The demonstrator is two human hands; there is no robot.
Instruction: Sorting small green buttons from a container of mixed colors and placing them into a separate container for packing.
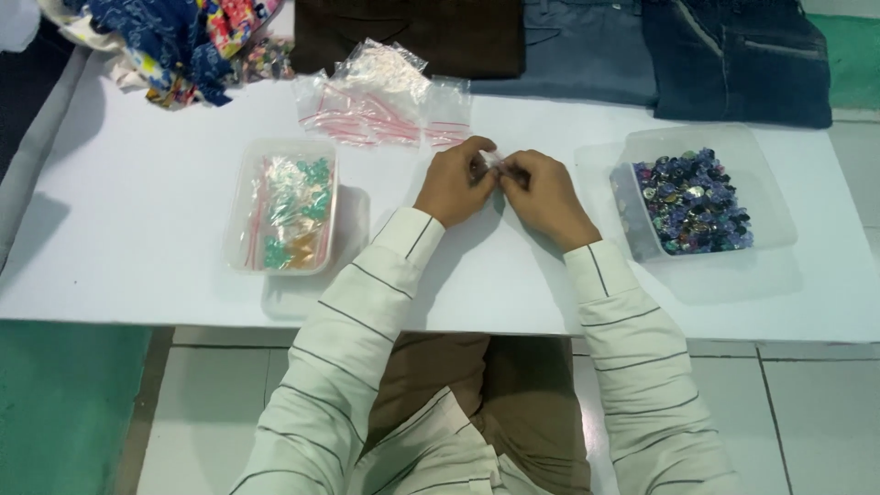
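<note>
My left hand (455,181) and my right hand (544,191) meet at the middle of the white table (137,238). Between their fingertips they pinch a small clear plastic bag (492,159); what is inside it is too small to tell. Just beyond the hands lies a loose pile of empty clear zip bags with red strips (385,96). Right of my right hand stands a clear container (765,188) holding several small dark blue and purple shiny pieces (694,202). Left of my left hand a clear container (284,148) holds filled little bags with green pieces (295,211).
Folded brown trousers (412,35) and blue jeans (733,60) lie along the far edge. A heap of patterned cloth (183,41) sits at the far left corner. A container lid (357,220) lies under the left container. Tiled floor shows below the table's near edge.
</note>
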